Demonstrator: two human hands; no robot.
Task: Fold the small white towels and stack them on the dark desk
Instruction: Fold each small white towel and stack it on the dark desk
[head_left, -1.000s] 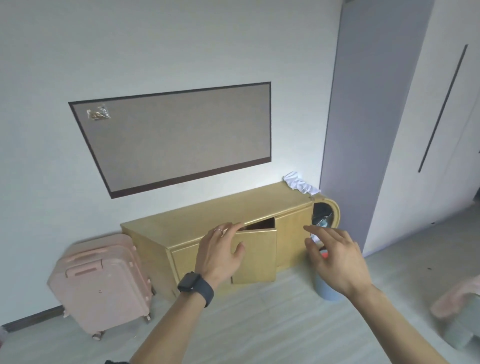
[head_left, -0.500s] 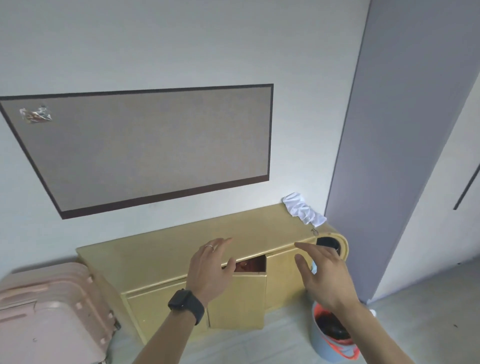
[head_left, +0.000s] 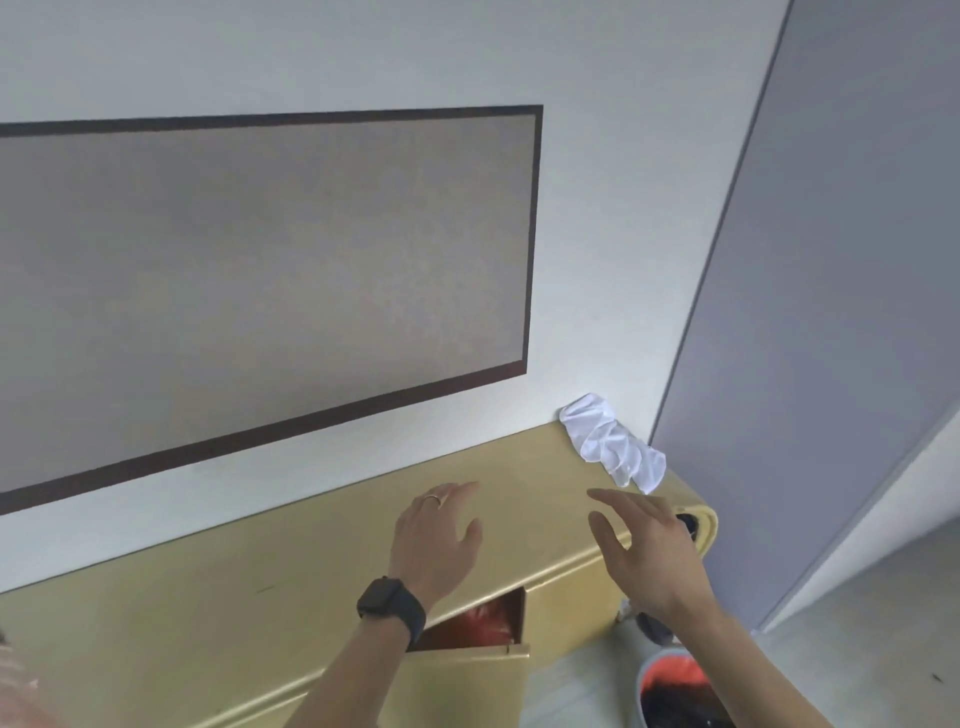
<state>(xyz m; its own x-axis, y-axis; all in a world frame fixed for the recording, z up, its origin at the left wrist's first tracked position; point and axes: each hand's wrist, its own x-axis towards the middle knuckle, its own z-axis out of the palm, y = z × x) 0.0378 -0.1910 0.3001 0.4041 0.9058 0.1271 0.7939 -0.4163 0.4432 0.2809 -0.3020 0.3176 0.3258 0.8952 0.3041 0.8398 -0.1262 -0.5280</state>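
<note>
Nearest us, at the bottom edge: a grey bucket (head_left: 636, 696) on the floor, its inside orange-red with dark contents. Beside it, one cabinet door (head_left: 467, 686) standing ajar, with something red (head_left: 480, 621) showing in the gap behind it.

Next, our left hand (head_left: 436, 535), a dark watch (head_left: 392, 605) on the wrist and a ring (head_left: 432, 499) on one finger. The fingers are stretched out and loose and hold nothing, poised over the yellow cabinet (head_left: 234, 608) top. Our right hand (head_left: 644, 551) is likewise spread flat and empty, over the cabinet's right end.

Further back, one small white towel (head_left: 613, 441), crumpled, lies on the cabinet's far right corner against the wall, near the right fingertips but apart from them.

Behind, on the white wall, a grey board (head_left: 260, 286) with a dark border. To the right, a tall grey-violet panel (head_left: 831, 260).
</note>
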